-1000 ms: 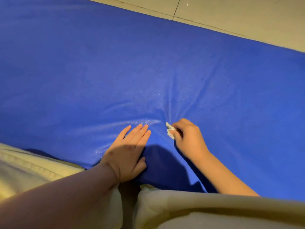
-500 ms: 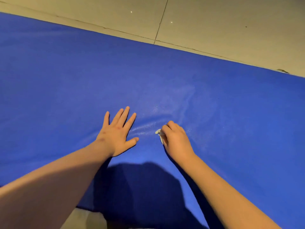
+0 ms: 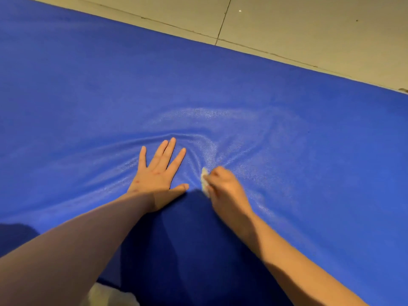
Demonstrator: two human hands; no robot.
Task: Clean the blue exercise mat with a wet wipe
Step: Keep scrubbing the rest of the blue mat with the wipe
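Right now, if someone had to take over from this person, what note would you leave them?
Left hand: flat, fingers spread, pressing on the mat.
Right hand: grips the wipe against the mat beside the left thumb; it is blurred, probably mid-stroke.
Mat: lies on the tiled floor, wrinkled around both hands.
Done: a sheen around and just beyond the hands suggests that patch has been wiped.
Left: the rest of the mat looks matte, so likely unwiped; work outward from the shiny patch.
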